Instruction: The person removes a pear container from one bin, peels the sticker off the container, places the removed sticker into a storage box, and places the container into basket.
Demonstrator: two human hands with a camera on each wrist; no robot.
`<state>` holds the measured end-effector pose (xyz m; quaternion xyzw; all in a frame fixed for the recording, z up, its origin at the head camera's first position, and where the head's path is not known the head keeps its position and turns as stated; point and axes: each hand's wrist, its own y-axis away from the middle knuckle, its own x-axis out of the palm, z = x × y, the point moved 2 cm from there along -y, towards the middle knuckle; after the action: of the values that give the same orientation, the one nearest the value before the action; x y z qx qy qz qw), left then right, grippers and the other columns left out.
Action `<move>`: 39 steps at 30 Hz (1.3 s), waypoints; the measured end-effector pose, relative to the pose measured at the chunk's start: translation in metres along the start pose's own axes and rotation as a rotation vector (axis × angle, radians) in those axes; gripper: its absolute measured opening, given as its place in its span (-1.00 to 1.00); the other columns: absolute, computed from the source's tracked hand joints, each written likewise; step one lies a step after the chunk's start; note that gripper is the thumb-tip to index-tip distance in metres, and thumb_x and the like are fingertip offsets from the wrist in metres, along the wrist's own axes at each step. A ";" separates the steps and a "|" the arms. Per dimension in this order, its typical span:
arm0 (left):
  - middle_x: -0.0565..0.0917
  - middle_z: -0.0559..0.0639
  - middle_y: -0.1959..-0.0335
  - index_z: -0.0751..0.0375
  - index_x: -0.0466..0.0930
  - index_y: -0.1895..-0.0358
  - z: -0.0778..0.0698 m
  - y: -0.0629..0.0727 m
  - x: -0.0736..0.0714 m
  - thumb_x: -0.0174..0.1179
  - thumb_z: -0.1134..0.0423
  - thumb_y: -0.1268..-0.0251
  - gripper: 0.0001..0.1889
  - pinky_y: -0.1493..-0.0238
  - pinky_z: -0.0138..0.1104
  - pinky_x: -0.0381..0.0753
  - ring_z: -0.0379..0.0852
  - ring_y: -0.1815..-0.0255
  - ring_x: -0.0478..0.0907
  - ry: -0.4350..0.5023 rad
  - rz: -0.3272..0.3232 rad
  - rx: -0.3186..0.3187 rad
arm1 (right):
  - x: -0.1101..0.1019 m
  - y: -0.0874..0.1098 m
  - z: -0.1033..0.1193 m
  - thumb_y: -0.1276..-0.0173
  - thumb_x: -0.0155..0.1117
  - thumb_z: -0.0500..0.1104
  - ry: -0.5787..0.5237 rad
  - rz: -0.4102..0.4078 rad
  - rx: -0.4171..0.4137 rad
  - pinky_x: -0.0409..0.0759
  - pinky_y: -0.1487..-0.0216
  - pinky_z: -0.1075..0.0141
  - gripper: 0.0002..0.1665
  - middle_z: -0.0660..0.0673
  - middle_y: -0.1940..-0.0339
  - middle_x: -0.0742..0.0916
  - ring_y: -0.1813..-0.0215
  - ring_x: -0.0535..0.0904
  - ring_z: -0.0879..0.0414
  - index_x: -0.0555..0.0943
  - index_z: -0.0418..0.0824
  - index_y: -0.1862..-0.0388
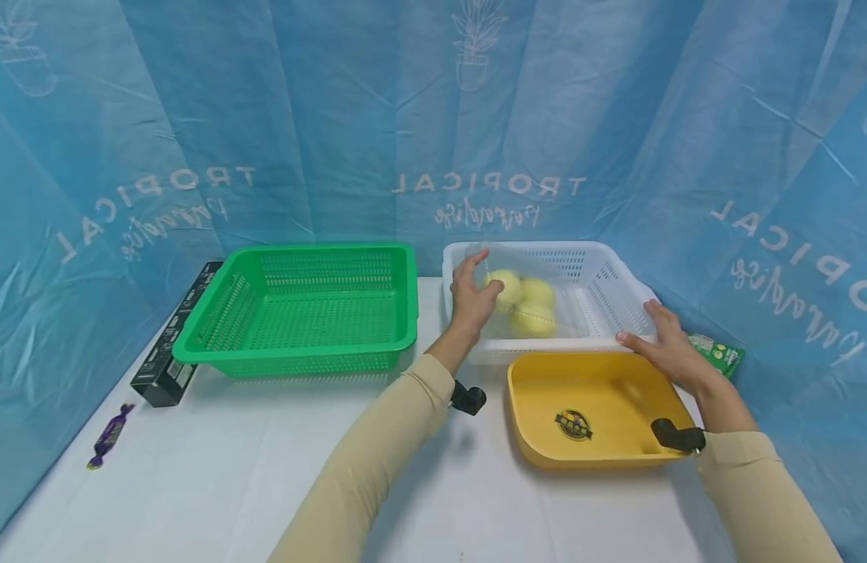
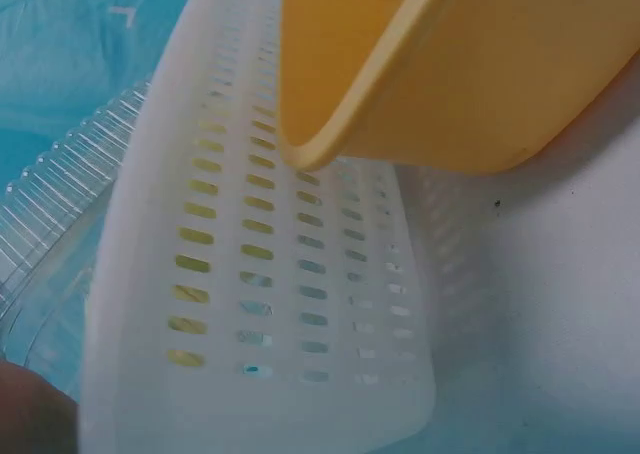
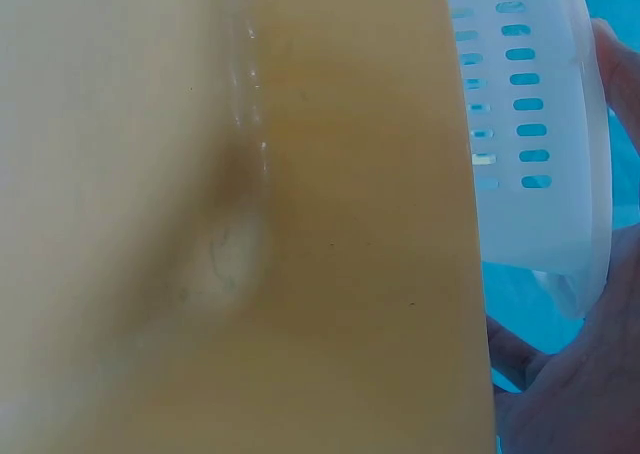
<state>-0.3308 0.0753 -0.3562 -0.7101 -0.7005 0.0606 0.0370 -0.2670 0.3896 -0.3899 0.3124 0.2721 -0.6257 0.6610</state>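
Observation:
At the back right stands a white perforated plastic basket (image 1: 595, 274). Inside it is a clear plastic container (image 1: 570, 313) with three round, pale yellow-green fruits (image 1: 534, 319). Its ribbed clear edge shows above the basket rim in the left wrist view. My left hand (image 1: 473, 295) grips the container's left end, thumb by the fruits; the far fingers are partly hidden. With thumb and fingers on either side of the front right corner, my right hand (image 1: 668, 348) holds the basket's rim. A yellow plastic basin (image 1: 588, 391) sits directly in front of the basket, below the right wrist.
A green perforated basket (image 1: 313, 363) stands at the back left. Beside it lies a long black box (image 1: 162, 375). A purple-wrapped candy (image 1: 111, 436) is near the left edge. A green packet (image 1: 718, 352) shows behind my right hand. Blue curtains (image 1: 349, 117) enclose the white table (image 1: 215, 477).

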 end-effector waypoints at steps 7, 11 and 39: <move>0.05 0.00 -0.48 -0.09 0.25 -0.38 0.010 -0.003 0.000 0.09 0.28 -0.24 -0.40 -0.18 -0.07 0.37 0.12 -0.43 0.05 0.004 -0.001 -0.030 | 0.000 0.000 -0.001 -0.29 0.12 0.29 -0.002 0.001 0.000 -0.09 -0.29 -0.46 0.21 -0.34 -0.51 -0.35 -0.44 -0.19 -0.51 -0.41 -0.15 -0.52; 0.06 -0.01 -0.47 -0.16 0.22 -0.38 0.012 -0.004 0.001 0.11 0.20 -0.25 -0.39 -0.25 -0.02 0.37 0.07 -0.43 0.07 -0.036 0.008 -0.071 | -0.001 0.000 0.000 -0.29 0.12 0.29 -0.001 0.002 -0.006 -0.08 -0.29 -0.46 0.21 -0.34 -0.51 -0.34 -0.44 -0.19 -0.51 -0.40 -0.16 -0.52; 0.07 0.16 -0.48 -0.16 0.01 -0.46 0.013 -0.003 0.006 0.08 0.26 -0.25 -0.28 -0.16 -0.05 0.46 0.15 -0.46 0.06 -0.319 0.104 -0.169 | 0.002 0.000 -0.002 -0.28 0.10 0.31 -0.016 -0.002 0.009 -0.01 -0.28 -0.46 0.21 -0.35 -0.51 -0.33 -0.36 -0.05 -0.47 -0.42 -0.12 -0.52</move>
<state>-0.3352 0.0809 -0.3691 -0.7272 -0.6626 0.1151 -0.1373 -0.2669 0.3896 -0.3923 0.3100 0.2641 -0.6299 0.6613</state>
